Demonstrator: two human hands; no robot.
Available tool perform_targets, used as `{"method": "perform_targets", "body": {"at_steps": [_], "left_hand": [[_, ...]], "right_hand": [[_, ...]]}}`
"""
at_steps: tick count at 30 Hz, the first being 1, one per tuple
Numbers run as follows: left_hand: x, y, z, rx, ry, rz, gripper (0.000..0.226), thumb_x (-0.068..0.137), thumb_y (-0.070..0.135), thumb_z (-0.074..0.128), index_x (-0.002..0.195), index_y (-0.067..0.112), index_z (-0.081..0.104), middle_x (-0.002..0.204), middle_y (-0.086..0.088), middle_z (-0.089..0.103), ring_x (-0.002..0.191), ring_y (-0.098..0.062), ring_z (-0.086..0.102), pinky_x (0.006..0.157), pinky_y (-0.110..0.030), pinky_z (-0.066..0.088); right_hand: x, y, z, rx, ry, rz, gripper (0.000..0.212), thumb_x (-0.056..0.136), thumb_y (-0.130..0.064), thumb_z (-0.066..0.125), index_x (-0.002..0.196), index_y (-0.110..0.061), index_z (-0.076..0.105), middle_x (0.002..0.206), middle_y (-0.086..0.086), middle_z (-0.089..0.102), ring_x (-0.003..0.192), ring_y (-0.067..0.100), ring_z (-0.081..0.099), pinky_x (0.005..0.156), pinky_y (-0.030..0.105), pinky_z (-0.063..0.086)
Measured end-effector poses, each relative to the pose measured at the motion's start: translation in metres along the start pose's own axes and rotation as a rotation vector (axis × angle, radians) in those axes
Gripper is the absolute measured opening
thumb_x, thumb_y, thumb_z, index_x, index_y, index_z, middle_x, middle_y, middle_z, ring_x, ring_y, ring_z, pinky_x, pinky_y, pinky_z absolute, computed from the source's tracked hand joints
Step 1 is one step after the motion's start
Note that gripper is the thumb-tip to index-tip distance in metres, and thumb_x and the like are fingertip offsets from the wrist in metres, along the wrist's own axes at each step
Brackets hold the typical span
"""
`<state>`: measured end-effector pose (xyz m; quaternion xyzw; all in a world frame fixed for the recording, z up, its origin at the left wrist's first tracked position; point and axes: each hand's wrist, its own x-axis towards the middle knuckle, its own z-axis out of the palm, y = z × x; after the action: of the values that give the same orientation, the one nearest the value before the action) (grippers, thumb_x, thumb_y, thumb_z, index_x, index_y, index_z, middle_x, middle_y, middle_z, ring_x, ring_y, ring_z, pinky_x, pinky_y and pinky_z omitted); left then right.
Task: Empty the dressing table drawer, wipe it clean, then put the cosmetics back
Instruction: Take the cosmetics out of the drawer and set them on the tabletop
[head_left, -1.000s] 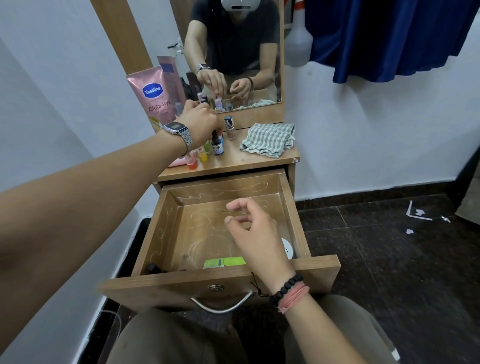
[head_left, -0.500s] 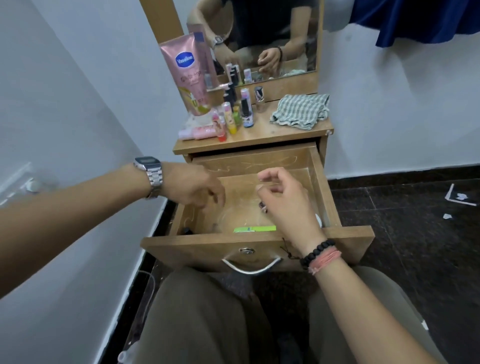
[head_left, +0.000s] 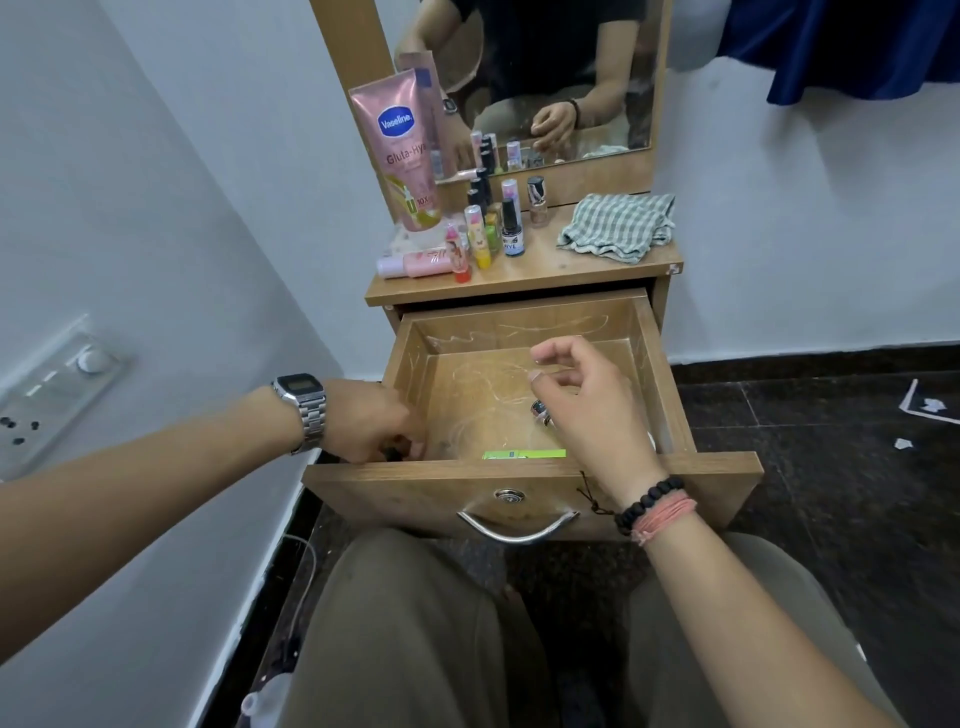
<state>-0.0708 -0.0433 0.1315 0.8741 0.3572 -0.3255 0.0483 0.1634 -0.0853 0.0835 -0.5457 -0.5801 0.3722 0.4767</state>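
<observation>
The wooden drawer (head_left: 415, 493) stands pulled out over my knees. My left hand (head_left: 371, 423) reaches into its near left corner, fingers curled around a small dark item (head_left: 395, 453) half hidden by the drawer front. Over the right half of the drawer, my right hand (head_left: 589, 410) holds a small silver-capped bottle (head_left: 540, 414) under curled fingers. A green box (head_left: 524, 454) lies against the front wall and a white round thing (head_left: 652, 441) shows by the right wall. On the tabletop stand a pink Vaseline tube (head_left: 402, 150), several small bottles and lip balms (head_left: 475, 236), and a checked cloth (head_left: 618, 228).
A mirror (head_left: 613, 104) rises behind the tabletop. A wall socket panel (head_left: 47, 384) sits on the white wall at left. Blue fabric (head_left: 831, 41) hangs at top right. Paper scraps (head_left: 924, 405) lie on the dark floor to the right.
My left hand came down from the bottles on the tabletop into the drawer's near left corner. My right hand stayed over the drawer, and the silver-capped bottle now shows under it. The view tilted downward.
</observation>
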Motion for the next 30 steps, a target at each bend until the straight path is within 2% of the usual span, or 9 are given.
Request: {"method": "perform_targets", "body": {"at_steps": [5, 13, 16, 18, 21, 24, 25, 27, 30], "left_hand": [[0.004, 0.0, 0.002, 0.027, -0.013, -0.01, 0.029, 0.087, 0.018, 0.059, 0.115, 0.027, 0.062, 0.11, 0.007, 0.064, 0.097, -0.012, 0.058, 0.076, -0.019, 0.04], [0.011, -0.003, -0.001, -0.016, -0.064, -0.029, 0.024, 0.09, 0.019, 0.06, 0.113, 0.023, 0.066, 0.109, 0.007, 0.066, 0.098, -0.011, 0.059, 0.074, -0.015, 0.04], [0.011, -0.007, -0.006, -0.032, -0.013, -0.058, 0.022, 0.09, 0.024, 0.06, 0.111, 0.027, 0.067, 0.106, 0.01, 0.066, 0.092, -0.006, 0.058, 0.068, -0.007, 0.035], [0.006, -0.012, -0.015, -0.065, 0.108, -0.075, 0.019, 0.088, 0.027, 0.063, 0.106, 0.029, 0.068, 0.099, 0.013, 0.066, 0.08, 0.0, 0.053, 0.067, -0.006, 0.034], [-0.008, -0.023, -0.038, -0.158, 0.418, -0.086, 0.011, 0.084, 0.024, 0.07, 0.095, 0.027, 0.07, 0.085, 0.021, 0.058, 0.073, 0.008, 0.05, 0.07, -0.009, 0.04], [-0.019, -0.033, -0.061, -0.249, 0.722, -0.165, 0.013, 0.079, 0.019, 0.076, 0.091, 0.023, 0.072, 0.082, 0.011, 0.066, 0.072, -0.006, 0.062, 0.072, -0.027, 0.051], [-0.021, -0.038, -0.068, -0.28, 0.8, -0.212, 0.013, 0.078, 0.017, 0.077, 0.09, 0.021, 0.072, 0.08, 0.008, 0.066, 0.072, -0.01, 0.064, 0.072, -0.028, 0.051], [-0.02, -0.049, -0.08, -0.353, 0.911, -0.324, 0.014, 0.078, 0.015, 0.077, 0.09, 0.019, 0.07, 0.078, 0.007, 0.066, 0.074, -0.014, 0.066, 0.073, -0.025, 0.048], [-0.013, -0.067, -0.087, -0.437, 0.977, -0.472, 0.015, 0.078, 0.016, 0.076, 0.091, 0.019, 0.068, 0.087, 0.005, 0.069, 0.077, -0.014, 0.066, 0.079, -0.026, 0.048]], "right_hand": [[0.0, 0.001, 0.002, 0.008, 0.002, 0.004, 0.011, 0.09, -0.024, 0.06, 0.1, -0.029, 0.06, 0.099, -0.02, 0.063, 0.092, -0.001, 0.061, 0.083, 0.031, 0.053], [0.001, 0.002, 0.003, 0.029, 0.005, 0.007, 0.01, 0.089, -0.023, 0.061, 0.097, -0.029, 0.061, 0.095, -0.019, 0.064, 0.088, 0.003, 0.062, 0.079, 0.043, 0.057], [0.002, 0.002, 0.003, 0.025, 0.008, 0.007, 0.01, 0.088, -0.023, 0.061, 0.096, -0.029, 0.061, 0.094, -0.018, 0.064, 0.087, 0.003, 0.063, 0.077, 0.043, 0.057], [0.002, 0.003, 0.004, 0.027, 0.007, 0.006, 0.01, 0.088, -0.024, 0.061, 0.096, -0.03, 0.061, 0.093, -0.017, 0.064, 0.088, 0.004, 0.062, 0.076, 0.044, 0.057], [0.002, 0.004, 0.004, 0.032, 0.003, 0.006, 0.009, 0.088, -0.026, 0.061, 0.095, -0.032, 0.06, 0.093, -0.017, 0.065, 0.088, 0.005, 0.063, 0.076, 0.044, 0.057], [0.002, 0.004, 0.003, 0.037, 0.0, 0.009, 0.009, 0.088, -0.027, 0.061, 0.094, -0.034, 0.06, 0.094, -0.016, 0.065, 0.089, 0.005, 0.062, 0.077, 0.044, 0.057], [0.002, 0.004, 0.004, 0.038, 0.0, 0.009, 0.01, 0.088, -0.026, 0.061, 0.094, -0.034, 0.06, 0.094, -0.017, 0.065, 0.089, 0.005, 0.062, 0.077, 0.044, 0.057], [0.002, 0.003, 0.004, 0.042, -0.001, 0.009, 0.01, 0.088, -0.026, 0.061, 0.093, -0.034, 0.06, 0.094, -0.019, 0.064, 0.089, 0.004, 0.062, 0.077, 0.043, 0.057], [0.002, 0.004, 0.004, 0.04, -0.001, 0.007, 0.009, 0.088, -0.027, 0.061, 0.094, -0.033, 0.06, 0.096, -0.021, 0.064, 0.09, 0.003, 0.062, 0.077, 0.042, 0.057]]}}
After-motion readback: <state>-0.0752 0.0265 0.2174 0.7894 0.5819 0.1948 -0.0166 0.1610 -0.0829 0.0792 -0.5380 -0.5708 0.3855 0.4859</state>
